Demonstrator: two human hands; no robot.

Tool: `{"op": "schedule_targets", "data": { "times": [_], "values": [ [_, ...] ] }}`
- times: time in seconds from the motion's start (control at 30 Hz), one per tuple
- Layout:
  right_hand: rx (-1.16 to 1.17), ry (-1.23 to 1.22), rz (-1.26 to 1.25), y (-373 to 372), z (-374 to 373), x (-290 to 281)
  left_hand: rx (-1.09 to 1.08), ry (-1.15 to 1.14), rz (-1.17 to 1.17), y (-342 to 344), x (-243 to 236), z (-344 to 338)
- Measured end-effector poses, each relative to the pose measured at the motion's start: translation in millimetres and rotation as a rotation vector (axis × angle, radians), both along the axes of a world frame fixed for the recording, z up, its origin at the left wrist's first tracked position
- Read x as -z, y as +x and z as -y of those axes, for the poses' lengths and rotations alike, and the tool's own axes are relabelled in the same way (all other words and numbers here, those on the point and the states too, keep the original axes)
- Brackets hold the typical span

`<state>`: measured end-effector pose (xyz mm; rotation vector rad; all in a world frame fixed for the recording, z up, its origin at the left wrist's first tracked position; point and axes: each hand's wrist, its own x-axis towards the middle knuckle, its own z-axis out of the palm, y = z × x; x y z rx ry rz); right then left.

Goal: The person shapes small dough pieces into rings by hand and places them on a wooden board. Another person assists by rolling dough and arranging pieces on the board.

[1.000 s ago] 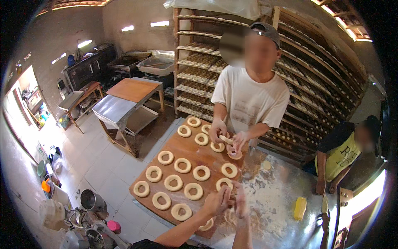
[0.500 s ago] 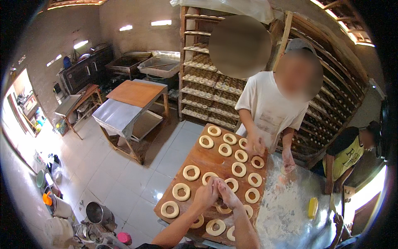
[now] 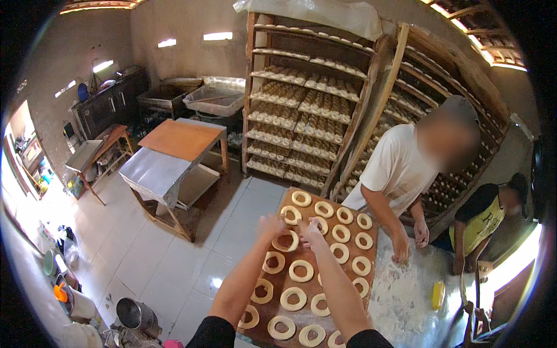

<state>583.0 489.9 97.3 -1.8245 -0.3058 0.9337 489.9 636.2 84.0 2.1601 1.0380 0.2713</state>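
Note:
A pale dough ring [image 3: 285,240] sits between my two hands near the left edge of a brown wooden board [image 3: 316,255]. My left hand [image 3: 271,227] is at its upper left edge, with fingers smeared by motion. At its right edge my right hand [image 3: 311,233] has its fingers bent and drawn together on the dough. More rings lie in rows around them. One ring [image 3: 290,215] lies just beyond my hands, and another ring [image 3: 300,271] nearer to me. My right hand partly covers a ring [image 3: 318,225] in the second row.
Right of the board is a floury metal tabletop [image 3: 400,290] with a yellow object [image 3: 438,294]. A person in a white shirt [image 3: 394,168] stands beyond it; another person [image 3: 481,217] is farther right. Racks [image 3: 304,98] of dough rings stand behind. A side table [image 3: 156,168] is at left.
My hands were together over the board's middle; they have moved away from me and apart. A dough ring now fills a gap in the left row. The person opposite has moved right.

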Motion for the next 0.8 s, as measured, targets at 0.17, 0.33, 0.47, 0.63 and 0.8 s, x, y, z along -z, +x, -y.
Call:
{"op": "schedule_targets", "data": {
  "times": [0.17,0.33,0.47,0.63,0.8],
  "values": [
    [-0.205,-0.325,0.616,-23,1,10,0.044,0.127,0.003,-28,12,-6],
    [-0.301,-0.544,0.755,-46,-12,-22,0.291,0.279,-0.226,-44,-9,2],
    [-0.314,-0.554,0.788,-41,-26,-25,0.254,0.34,-0.167,-36,-9,-2],
    [-0.333,-0.506,0.808,-29,-23,-12,0.233,0.257,-0.232,-30,1,-2],
    [-0.367,-0.443,0.76,-27,-14,-16,0.238,0.238,-0.275,-32,-6,2]
  ]
}}
